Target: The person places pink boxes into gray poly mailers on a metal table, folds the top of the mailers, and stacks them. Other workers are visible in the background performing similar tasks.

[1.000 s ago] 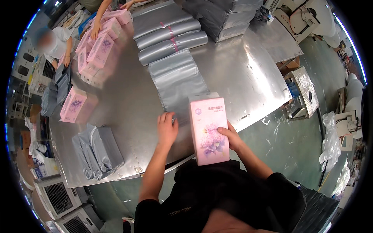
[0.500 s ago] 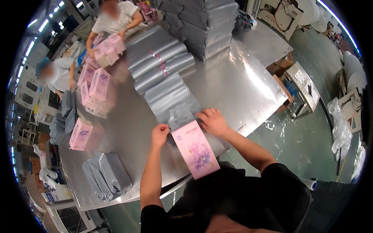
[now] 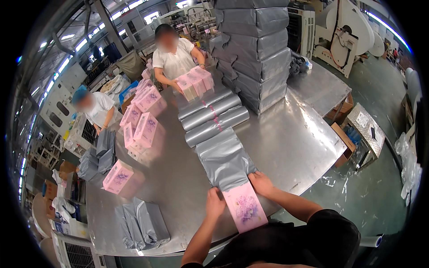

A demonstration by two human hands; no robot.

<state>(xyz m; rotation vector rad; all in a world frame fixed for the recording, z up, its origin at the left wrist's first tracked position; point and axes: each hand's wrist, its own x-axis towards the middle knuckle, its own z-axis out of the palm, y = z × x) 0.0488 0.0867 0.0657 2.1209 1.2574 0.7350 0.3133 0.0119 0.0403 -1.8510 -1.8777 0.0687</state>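
A pink flower-printed box (image 3: 246, 209) lies in front of me, its near end by my body. Its far part is covered by a grey plastic mailing bag (image 3: 226, 161), which lies on the steel table. My left hand (image 3: 215, 203) is closed at the bag's left edge, beside the box. On the other side, my right hand (image 3: 262, 183) pinches the bag's right edge near its opening. How far the box reaches inside the bag is hidden.
Grey bag rolls (image 3: 219, 117) lie beyond the bag. A tall stack of grey packages (image 3: 263, 67) stands behind. Pink boxes (image 3: 147, 129) and wrapped grey parcels (image 3: 143, 223) sit at left. Across the table, one co-worker (image 3: 176, 60) holds pink boxes; another (image 3: 99, 109) is farther left.
The bag's opening has come over the far part of the box, covering it. My hands have moved nearer along its sides. My view has tilted up; the co-worker has lifted the pink boxes rightward.
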